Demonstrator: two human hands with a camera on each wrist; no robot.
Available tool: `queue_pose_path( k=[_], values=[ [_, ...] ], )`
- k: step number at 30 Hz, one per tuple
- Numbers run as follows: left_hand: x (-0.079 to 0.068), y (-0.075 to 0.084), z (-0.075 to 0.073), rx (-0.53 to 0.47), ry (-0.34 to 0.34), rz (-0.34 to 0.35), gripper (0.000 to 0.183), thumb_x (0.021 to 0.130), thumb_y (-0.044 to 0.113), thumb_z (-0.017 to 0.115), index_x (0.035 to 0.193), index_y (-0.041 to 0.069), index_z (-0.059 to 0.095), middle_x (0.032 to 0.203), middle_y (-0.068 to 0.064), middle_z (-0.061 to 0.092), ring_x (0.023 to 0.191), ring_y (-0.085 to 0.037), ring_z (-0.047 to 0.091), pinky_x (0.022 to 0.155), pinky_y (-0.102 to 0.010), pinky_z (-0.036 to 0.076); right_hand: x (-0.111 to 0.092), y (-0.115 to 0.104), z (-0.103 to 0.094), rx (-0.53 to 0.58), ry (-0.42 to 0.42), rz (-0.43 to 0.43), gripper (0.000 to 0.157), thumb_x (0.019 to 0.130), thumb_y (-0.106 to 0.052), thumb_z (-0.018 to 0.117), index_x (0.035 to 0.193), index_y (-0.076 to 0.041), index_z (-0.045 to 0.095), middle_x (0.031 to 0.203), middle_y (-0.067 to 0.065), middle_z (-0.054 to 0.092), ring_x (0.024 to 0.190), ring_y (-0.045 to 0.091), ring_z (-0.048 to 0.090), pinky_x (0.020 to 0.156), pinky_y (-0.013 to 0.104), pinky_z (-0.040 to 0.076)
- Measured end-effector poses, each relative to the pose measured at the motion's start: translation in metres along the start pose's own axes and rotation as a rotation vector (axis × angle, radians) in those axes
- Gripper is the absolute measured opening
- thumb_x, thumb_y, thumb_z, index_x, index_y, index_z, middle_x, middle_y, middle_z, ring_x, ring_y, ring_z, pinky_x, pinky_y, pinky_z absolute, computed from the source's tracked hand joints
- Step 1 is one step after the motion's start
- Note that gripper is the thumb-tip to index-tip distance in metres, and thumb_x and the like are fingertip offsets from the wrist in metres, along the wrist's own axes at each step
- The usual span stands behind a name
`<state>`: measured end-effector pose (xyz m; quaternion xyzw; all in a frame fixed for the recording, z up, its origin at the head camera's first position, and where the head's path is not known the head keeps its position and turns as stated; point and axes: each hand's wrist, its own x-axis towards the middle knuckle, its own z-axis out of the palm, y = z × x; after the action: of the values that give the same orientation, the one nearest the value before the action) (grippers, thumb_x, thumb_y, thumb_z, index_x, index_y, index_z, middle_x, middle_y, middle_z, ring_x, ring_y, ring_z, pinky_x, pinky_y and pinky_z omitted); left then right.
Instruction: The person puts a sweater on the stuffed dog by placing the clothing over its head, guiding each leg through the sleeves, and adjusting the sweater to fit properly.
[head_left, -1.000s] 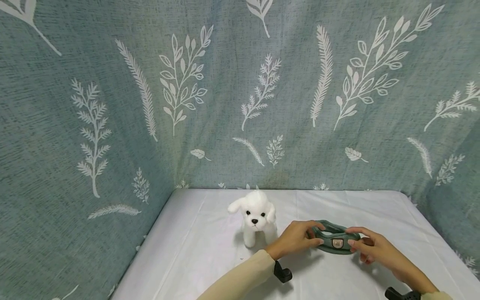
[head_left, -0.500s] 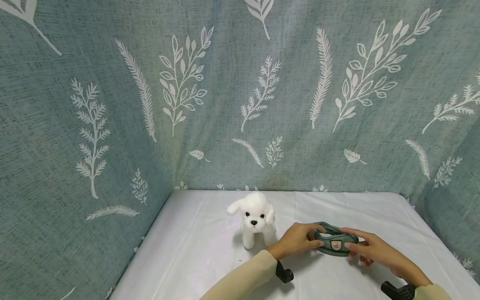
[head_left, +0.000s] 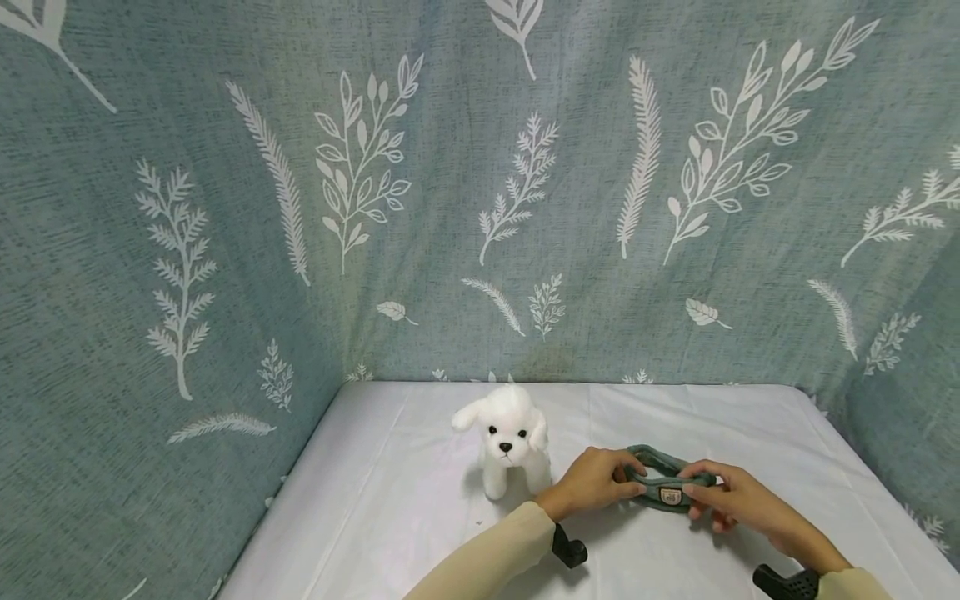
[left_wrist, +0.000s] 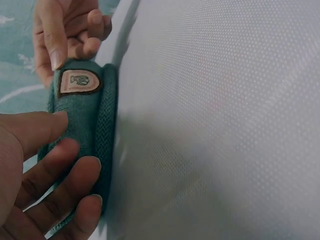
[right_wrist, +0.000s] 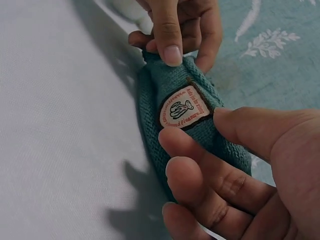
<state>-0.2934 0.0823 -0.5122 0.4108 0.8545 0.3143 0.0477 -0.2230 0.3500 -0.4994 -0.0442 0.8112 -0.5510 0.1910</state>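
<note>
A green knitted band, a soft closed loop with a rolled edge, is held low over the white cloth in the head view. My left hand pinches its left end between thumb and fingers. At the right end my right hand grips it, thumb on the near side and index finger over the top. A pale patch with small lettering and a drawn figure is sewn on the near side. The left wrist view shows the other fingers of my left hand curled beside the band.
A white plush dog stands on the white-covered table, just left of my left hand. Grey-green curtains with white leaf prints enclose the back and both sides. Each wrist carries a black camera mount.
My right hand has shifted slightly left along the band, its index finger drawing nearer. The near side has tipped and lowered, so more of the loop's opening shows. The dog stays put.
</note>
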Motion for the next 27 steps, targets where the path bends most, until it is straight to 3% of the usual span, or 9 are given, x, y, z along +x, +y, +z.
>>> queue_pose_path(
  k=[7,18,27],
  values=[
    [0.0004,-0.0041,0.0023,-0.083,0.017,0.010,0.019,0.099,0.026,0.072,0.116,0.019,0.076,0.064,0.016,0.060,0.048,0.006,0.053,0.052,-0.013,0.046,0.0018,-0.0014,0.0036,0.014,-0.006,-0.002,0.057,0.104,-0.035,0.062,0.146,0.002,0.049,0.093,0.014,0.074,0.061,0.017,0.059,0.057,0.034,0.052],
    [-0.0003,-0.0046,0.0027,-0.268,0.053,-0.033,0.015,0.097,0.023,0.075,0.111,0.019,0.077,0.070,0.002,0.069,0.049,-0.005,0.058,0.049,-0.018,0.047,0.0007,0.0022,0.0048,0.060,0.013,-0.007,0.051,0.105,-0.034,0.061,0.141,0.002,0.052,0.096,0.017,0.075,0.064,0.019,0.060,0.060,0.036,0.053],
    [0.0020,-0.0035,0.0023,-0.302,0.070,-0.039,0.014,0.097,0.025,0.074,0.110,0.020,0.077,0.073,-0.001,0.070,0.050,-0.006,0.059,0.050,-0.020,0.049,-0.0022,0.0005,0.0054,0.048,0.059,-0.008,0.052,0.105,-0.036,0.062,0.140,0.002,0.052,0.098,0.016,0.074,0.069,0.021,0.063,0.062,0.038,0.054]
  ],
)
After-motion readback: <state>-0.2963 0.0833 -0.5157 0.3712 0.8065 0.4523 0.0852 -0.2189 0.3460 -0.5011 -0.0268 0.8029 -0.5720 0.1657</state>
